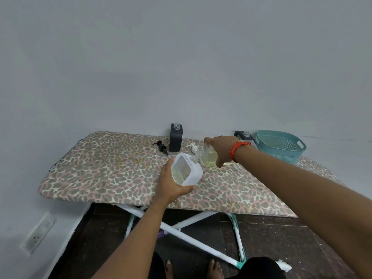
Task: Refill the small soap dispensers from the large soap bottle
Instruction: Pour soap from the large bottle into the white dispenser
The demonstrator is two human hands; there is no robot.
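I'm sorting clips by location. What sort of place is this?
Probably a plain room at home, used as a makeshift workspace: a leopard-print ironing board serves as the table, beside a bare wall with a wall socket, and a teal laundry basket.

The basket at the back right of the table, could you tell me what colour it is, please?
Teal, with a perforated wall; the basket shows in the head view.

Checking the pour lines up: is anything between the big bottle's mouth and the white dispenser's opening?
Nothing visible. The large soap bottle, tilted in the right hand, has its neck right at the white dispenser, held by the left hand.
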